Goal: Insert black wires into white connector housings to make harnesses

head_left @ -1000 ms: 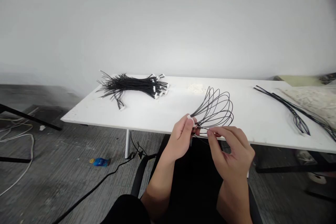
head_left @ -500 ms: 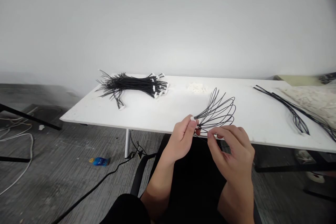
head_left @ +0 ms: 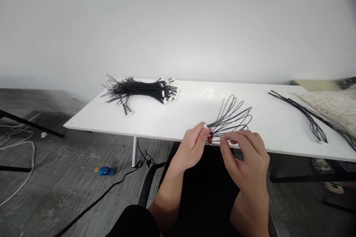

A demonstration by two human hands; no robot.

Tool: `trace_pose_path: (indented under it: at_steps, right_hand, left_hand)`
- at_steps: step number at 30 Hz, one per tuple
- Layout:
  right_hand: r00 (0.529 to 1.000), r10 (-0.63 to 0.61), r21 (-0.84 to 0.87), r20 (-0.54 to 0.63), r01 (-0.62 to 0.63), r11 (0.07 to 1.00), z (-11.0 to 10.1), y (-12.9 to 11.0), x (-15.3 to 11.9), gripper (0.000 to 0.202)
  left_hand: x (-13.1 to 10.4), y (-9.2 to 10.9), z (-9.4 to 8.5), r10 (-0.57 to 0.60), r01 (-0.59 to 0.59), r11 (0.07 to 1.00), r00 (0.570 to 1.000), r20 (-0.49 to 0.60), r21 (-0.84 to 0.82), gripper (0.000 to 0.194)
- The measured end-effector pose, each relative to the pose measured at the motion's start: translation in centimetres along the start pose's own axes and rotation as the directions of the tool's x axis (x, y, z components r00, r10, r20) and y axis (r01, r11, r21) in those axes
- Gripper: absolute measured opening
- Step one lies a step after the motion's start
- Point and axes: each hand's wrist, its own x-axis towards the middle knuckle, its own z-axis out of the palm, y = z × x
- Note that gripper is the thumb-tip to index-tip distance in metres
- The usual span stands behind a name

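My left hand [head_left: 193,146] pinches a white plastic connector [head_left: 205,126] between thumb and fingers, above the table's front edge. Thin black wires [head_left: 233,114] run out of the connector and bow to the right in long loops. My right hand [head_left: 246,155] is closed in a pinch just right of the connector, with thumb and forefinger on one of the wires. The wire's tip is too small to make out. Behind my hands, a small pile of white connectors [head_left: 208,93] lies on the white table [head_left: 178,118].
A thick bundle of black wires with white connectors [head_left: 139,89] lies at the table's left. On the right are loose black wires [head_left: 306,113] and a clear bag of white connectors [head_left: 333,105]. A blue bottle [head_left: 106,170] and a black cable [head_left: 111,187] lie on the floor.
The wire loops have swung slightly to the right and spread differently. My right hand's fingertips have shifted up a little; my left hand holds almost the same place.
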Motion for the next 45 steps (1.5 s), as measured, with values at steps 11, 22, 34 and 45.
trace_pose_path:
  at_steps: [11, 22, 34, 45]
  right_hand:
    - [0.999, 0.032, 0.010, 0.015, -0.033, 0.999, 0.3, 0.0, -0.3, 0.010]
    - [0.998, 0.042, -0.002, 0.045, -0.042, 0.999, 0.8, -0.2, -0.4, 0.009]
    - [0.986, 0.070, 0.063, -0.151, -0.061, 0.996, 0.3, -0.6, -0.4, 0.026]
    - [0.753, 0.579, 0.300, 0.313, -0.656, 0.692, 0.1, 2.1, -1.6, 0.032]
  left_hand:
    - [0.1, -0.1, 0.4, 0.002, -0.001, 0.999, 1.000, 0.016, -0.048, 0.033]
    - [0.1, 0.4, 0.7, -0.005, 0.003, 0.997, 1.000, -0.027, -0.080, 0.034]
    - [0.2, 0.0, 1.3, -0.220, 0.146, 0.882, 0.968, -0.118, -0.449, 0.045]
    - [1.1, 1.1, -0.1, -0.398, 0.054, 0.407, 0.909, -0.124, -0.912, 0.040]
